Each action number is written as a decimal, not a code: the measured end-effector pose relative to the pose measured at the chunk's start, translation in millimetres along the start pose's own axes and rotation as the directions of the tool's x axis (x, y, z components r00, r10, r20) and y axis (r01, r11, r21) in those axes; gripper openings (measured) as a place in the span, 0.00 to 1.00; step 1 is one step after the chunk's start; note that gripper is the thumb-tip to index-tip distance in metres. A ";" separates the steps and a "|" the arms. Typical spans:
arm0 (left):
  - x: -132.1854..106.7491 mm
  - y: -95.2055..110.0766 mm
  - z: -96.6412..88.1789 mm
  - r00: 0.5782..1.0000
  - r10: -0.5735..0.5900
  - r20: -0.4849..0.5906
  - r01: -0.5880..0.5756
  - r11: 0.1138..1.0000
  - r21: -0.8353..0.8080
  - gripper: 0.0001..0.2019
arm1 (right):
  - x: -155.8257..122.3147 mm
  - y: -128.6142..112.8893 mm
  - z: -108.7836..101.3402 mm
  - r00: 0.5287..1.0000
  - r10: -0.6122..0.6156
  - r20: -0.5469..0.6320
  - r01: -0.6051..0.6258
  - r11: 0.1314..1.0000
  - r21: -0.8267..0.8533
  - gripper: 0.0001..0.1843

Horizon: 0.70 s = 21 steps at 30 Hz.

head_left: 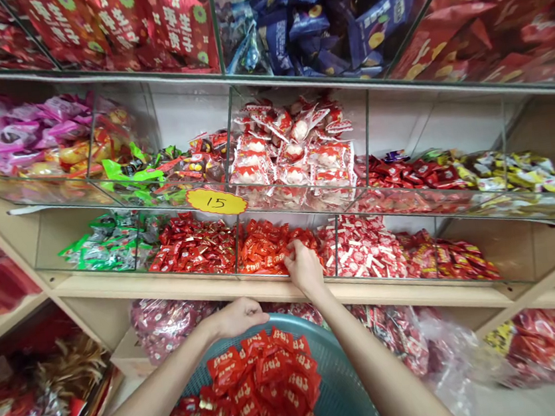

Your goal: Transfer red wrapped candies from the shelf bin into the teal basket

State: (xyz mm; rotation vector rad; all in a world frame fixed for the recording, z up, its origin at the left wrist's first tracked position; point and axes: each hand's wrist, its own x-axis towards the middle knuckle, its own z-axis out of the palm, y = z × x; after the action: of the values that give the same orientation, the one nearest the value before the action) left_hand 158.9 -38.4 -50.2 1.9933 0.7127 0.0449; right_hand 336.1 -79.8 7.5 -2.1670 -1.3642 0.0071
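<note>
My left hand [238,316] is closed on the far rim of a teal plastic basket [343,367], its thumb side toward the middle. Inside the basket lies a heap of red wrapped candies [263,390], some darker with gold. Reaching over the basket, my right hand [305,265] is at the front of a lower-shelf compartment of orange-red wrapped candies [262,246]. Its fingers are curled in among them; whatever they hold is hidden.
Glass dividers split the shelves; a wooden ledge [166,284] runs below. Beside my right hand are pink-and-white candies [362,245], and to the left red-gold ones [196,244]. A yellow price tag [216,201] marked 15 hangs above. Bagged sweets [170,323] sit under the ledge.
</note>
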 end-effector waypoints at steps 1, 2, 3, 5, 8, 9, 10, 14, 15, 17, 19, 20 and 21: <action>-0.5 0.4 -0.1 1.000 -0.002 -0.001 0.002 1.000 0.001 0.23 | 0.5 1.4 0.6 1.000 -0.012 -0.009 0.012 0.999 0.039 0.14; -0.8 0.6 0.0 1.000 -0.005 -0.002 0.005 1.000 0.002 0.24 | 0.7 2.6 0.7 0.999 -0.029 -0.016 0.030 0.997 0.078 0.14; -0.9 0.6 0.1 1.000 -0.007 -0.003 0.007 1.000 0.001 0.24 | 0.7 3.4 0.1 0.998 -0.051 -0.021 0.053 0.992 0.114 0.15; -0.6 0.1 0.4 1.000 -0.003 -0.006 0.003 1.000 -0.001 0.24 | -0.1 3.9 -2.9 0.994 -0.102 -0.047 0.108 0.980 0.166 0.15; 0.7 -2.1 1.0 1.000 0.015 -0.011 -0.015 1.000 0.005 0.24 | -3.3 1.3 -11.8 0.973 -0.184 -0.141 0.207 0.963 0.171 0.16; 1.1 -2.9 1.1 1.000 0.017 -0.013 -0.017 1.000 0.010 0.24 | -5.0 -0.5 -15.9 0.962 -0.209 -0.177 0.239 0.957 0.166 0.16; 1.4 -3.6 1.1 1.000 0.018 -0.015 -0.018 1.000 0.017 0.24 | -7.0 -2.5 -20.2 0.950 -0.235 -0.207 0.271 0.948 0.168 0.16; 0.8 -3.7 0.6 1.000 0.022 -0.016 -0.021 0.999 0.039 0.24 | -19.2 -10.8 -34.8 0.908 -0.315 -0.275 0.392 0.871 0.298 0.15; 0.3 -2.7 0.4 1.000 0.021 -0.019 -0.021 0.999 0.042 0.24 | -23.3 -11.8 -36.2 0.903 -0.323 -0.284 0.413 0.837 0.359 0.14; -1.2 0.3 0.3 0.999 0.020 -0.027 -0.018 0.999 0.043 0.23 | -32.5 -11.6 -35.4 0.912 -0.315 -0.264 0.408 0.761 0.504 0.13; -3.1 4.5 0.4 0.999 0.023 -0.025 -0.022 0.999 0.029 0.21 | -42.3 -9.0 -31.3 0.938 -0.303 -0.169 0.336 0.673 0.658 0.12; -4.0 6.7 0.5 0.999 0.039 -0.022 -0.039 0.999 0.007 0.19 | -47.1 -7.3 -28.9 0.942 -0.322 -0.094 0.287 0.629 0.723 0.12; -4.8 8.6 0.6 0.997 0.069 -0.019 -0.069 0.997 -0.024 0.17 | -51.8 -6.0 -26.8 0.931 -0.364 -0.012 0.241 0.591 0.770 0.12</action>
State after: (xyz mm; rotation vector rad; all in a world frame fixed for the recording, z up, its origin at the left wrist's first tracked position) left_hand 159.1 -44.2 -42.3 1.9962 0.6519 0.1130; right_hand 314.3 -133.2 17.8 -1.2118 -1.4437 0.5355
